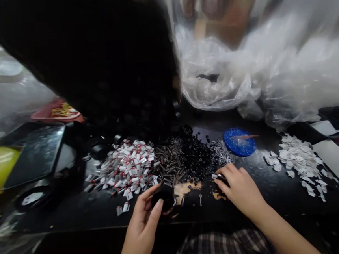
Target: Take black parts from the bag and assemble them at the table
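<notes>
My left hand [145, 220] is wrapped round a hollow black cylindrical part [161, 200], its open end tilted up toward me. Fingers and thumb of my right hand [240, 186] are pinched on a small dark piece with a pale tip [214, 176]; its kind is too small to make out. Just beyond my hands lie heaps of small white-and-grey pieces with red bands [128, 162], metal springs [170, 160], small black parts [197, 154] and thin silvery metal pieces [221, 151].
A blue lid [240, 146] with a thin stick [244, 137] across it lies behind the right hand. White flat plastic pieces [298, 157] are heaped at right. Clear plastic bags [217, 93] stand behind. A large black shape [91, 50] blocks the upper left. A red tray [48, 114] sits far left.
</notes>
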The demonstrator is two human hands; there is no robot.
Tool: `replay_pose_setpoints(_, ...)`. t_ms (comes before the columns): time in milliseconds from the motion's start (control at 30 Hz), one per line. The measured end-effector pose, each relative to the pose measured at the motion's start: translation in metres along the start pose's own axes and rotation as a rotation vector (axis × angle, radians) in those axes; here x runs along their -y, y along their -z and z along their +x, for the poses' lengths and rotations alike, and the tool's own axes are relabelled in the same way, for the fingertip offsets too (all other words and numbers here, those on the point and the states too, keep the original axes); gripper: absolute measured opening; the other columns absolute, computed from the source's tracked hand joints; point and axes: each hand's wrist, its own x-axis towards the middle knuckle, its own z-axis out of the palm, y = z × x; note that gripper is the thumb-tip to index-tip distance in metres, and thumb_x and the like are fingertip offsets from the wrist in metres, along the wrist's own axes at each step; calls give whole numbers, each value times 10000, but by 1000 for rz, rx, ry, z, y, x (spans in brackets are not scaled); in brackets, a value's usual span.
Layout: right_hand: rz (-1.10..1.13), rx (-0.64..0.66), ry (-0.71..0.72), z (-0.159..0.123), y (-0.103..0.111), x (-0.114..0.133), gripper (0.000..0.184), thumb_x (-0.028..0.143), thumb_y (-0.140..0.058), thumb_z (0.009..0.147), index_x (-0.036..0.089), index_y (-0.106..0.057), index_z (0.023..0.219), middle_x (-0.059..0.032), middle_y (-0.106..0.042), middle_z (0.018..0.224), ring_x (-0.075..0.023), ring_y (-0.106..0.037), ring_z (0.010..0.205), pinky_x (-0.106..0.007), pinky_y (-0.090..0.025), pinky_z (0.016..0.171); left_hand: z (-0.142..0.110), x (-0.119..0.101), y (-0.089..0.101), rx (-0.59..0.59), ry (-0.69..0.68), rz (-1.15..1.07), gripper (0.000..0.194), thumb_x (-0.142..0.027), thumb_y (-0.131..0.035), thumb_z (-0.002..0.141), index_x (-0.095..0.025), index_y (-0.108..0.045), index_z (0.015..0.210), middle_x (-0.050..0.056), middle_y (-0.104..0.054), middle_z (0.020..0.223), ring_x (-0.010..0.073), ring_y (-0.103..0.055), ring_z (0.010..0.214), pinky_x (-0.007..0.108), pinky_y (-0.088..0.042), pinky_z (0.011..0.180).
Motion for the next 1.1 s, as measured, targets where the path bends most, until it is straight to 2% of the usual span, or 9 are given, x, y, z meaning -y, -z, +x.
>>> replay_pose_setpoints(133,54,-49,39,-3,-10,0,141,235,-485,924,191,-596,849,-78,-645,918,-232,-607,832,-380,-402,745,-6,-3,-7,-24,69,-230,441,-429,-778,693,-209,-581,1021,27,-700,908,207,-668,777,282,-551,634)
replay_pose_setpoints(267,192,-83,84,10,-4,19,113,249,-547,883,204,-568,781,-38,-639,818,-199,-584,686,-348,-399,670,-5,-12,-1,-74,57,-314,449,-398,-788,703,-222,-552,1041,-2,-678,915,158,-660,786,258,-547,687)
replay_pose_setpoints(467,536,-122,254,61,19,75,177,283,-480,948,222,-630,1019,-43,-668,1035,-202,-616,937,-344,-430,846,-10,-22,-6,-2,146,-419,352,-373,-712,798,-191,-579,1069,54,-681,976,166,-680,756,289,-544,709)
replay_pose_setpoints(633,882,188,209,45,16,77,208,333,-557,898,237,-663,1050,-18,-698,1004,-189,-640,936,-297,-475,836,-10,-20,-17,85,168,-444,302,-375,-679,832,-210,-626,1079,53,-679,1059,166,-669,862,262,-535,764)
replay_pose_setpoints(700,926,282,162,32,12,74,274,335,-631,843,246,-643,1101,-13,-692,1031,-197,-634,934,-305,-475,829,-8,-17,-18,141,150,-398,280,-378,-641,860,-237,-630,1101,51,-671,1121,189,-654,973,273,-527,823)
replay_pose_setpoints(867,868,231,116,20,9,77,161,228,-566,849,241,-639,992,-3,-682,965,-182,-618,876,-288,-460,778,-7,-10,-9,171,-34,60,354,-400,-570,896,-312,-602,1237,46,-634,1248,245,-565,1186,390,-411,1048)
replay_pose_setpoints(967,809,304,154,20,10,81,156,171,-569,822,234,-644,943,3,-681,934,-176,-616,853,-278,-455,756,-12,-7,5,268,-127,351,425,-378,-536,914,-407,-517,1338,3,-592,1347,241,-509,1268,427,-314,1126)
replay_pose_setpoints(1033,781,369,182,23,12,82,159,178,-617,803,244,-656,943,8,-685,936,-181,-618,870,-280,-456,767,-13,-4,21,315,-132,443,385,-383,-530,914,-426,-556,1296,-19,-609,1330,236,-518,1261,400,-341,1111)
replay_pose_setpoints(1100,729,379,185,31,14,79,191,242,-652,819,275,-666,1006,9,-685,982,-195,-617,914,-302,-458,801,-9,-2,41,158,-126,442,329,-416,-554,892,-393,-621,1214,-10,-639,1270,236,-561,1192,349,-424,1035)
